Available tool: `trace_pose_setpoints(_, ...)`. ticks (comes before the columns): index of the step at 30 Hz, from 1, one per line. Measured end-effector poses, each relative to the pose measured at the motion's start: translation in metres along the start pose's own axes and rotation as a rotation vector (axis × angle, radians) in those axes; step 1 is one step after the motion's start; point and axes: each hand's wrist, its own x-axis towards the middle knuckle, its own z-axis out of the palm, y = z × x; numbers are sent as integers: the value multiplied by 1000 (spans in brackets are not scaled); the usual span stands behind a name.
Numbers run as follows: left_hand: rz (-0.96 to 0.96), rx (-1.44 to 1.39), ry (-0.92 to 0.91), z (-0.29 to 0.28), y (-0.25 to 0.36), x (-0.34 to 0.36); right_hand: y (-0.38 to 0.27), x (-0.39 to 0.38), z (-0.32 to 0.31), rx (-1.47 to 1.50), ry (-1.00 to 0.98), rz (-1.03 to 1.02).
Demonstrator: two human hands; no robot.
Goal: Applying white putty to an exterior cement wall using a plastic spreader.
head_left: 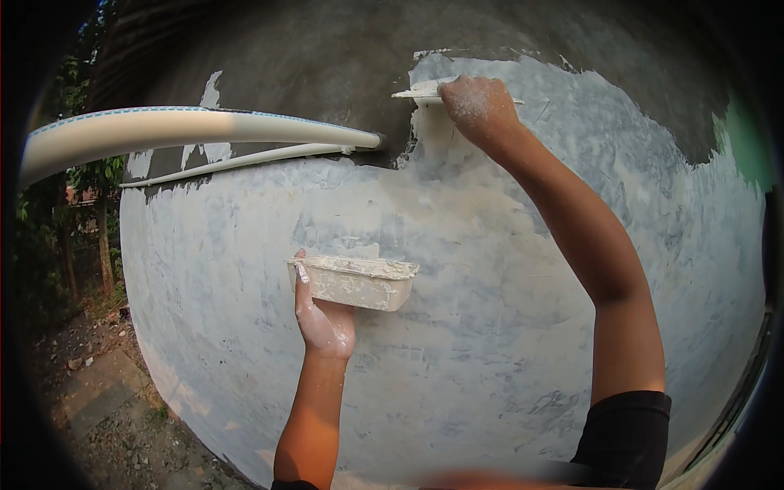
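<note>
The tub (355, 289), crusted outside with pale smears, has thick off-white paste (359, 265) along its rim; its depth is hidden. The left hand (325, 327) holds it from below, low before the wall (465, 327), thumb up its side. Higher, the right hand (480, 106) makes a fist on the trowel (420, 91), arm raised, elbow bent. The trowel's blade is smeared white, beside the patchy white coat's border with bare grey. Trees (104, 245) stand beyond.

The tub (359, 287) is in the left grip (326, 327). The blade (420, 92), in the right grip (478, 104), lies above it, right of the pipe (229, 126).
</note>
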Motion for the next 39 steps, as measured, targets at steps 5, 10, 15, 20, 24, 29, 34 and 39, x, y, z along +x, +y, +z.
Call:
trace_pose_setpoints(5,-24,17,0,7,-20,-3,11,59,26,-32,116,69)
trace_pose_setpoints(10,-22,-1,-8,2,-31,4,-1,34,34,-26,191,-39)
trace_pose_setpoints(15,40,-103,6,4,-28,12,-28,-43,11,30,-68,-195)
trace_pose_setpoints(20,61,-90,24,13,-22,7,-39,-73,-17,48,-293,-298)
trace_pose_setpoints(24,85,-65,-3,11,-14,0,-24,-52,-32,75,-240,-203)
trace_pose_setpoints(29,68,-35,-19,11,-17,-5,6,8,14,74,47,-37)
trace_pose_setpoints(34,49,32,-14,2,-26,-5,3,36,39,69,219,-34)
trace_pose_setpoints(39,68,46,43,-11,-28,0,-10,21,42,52,159,-53)
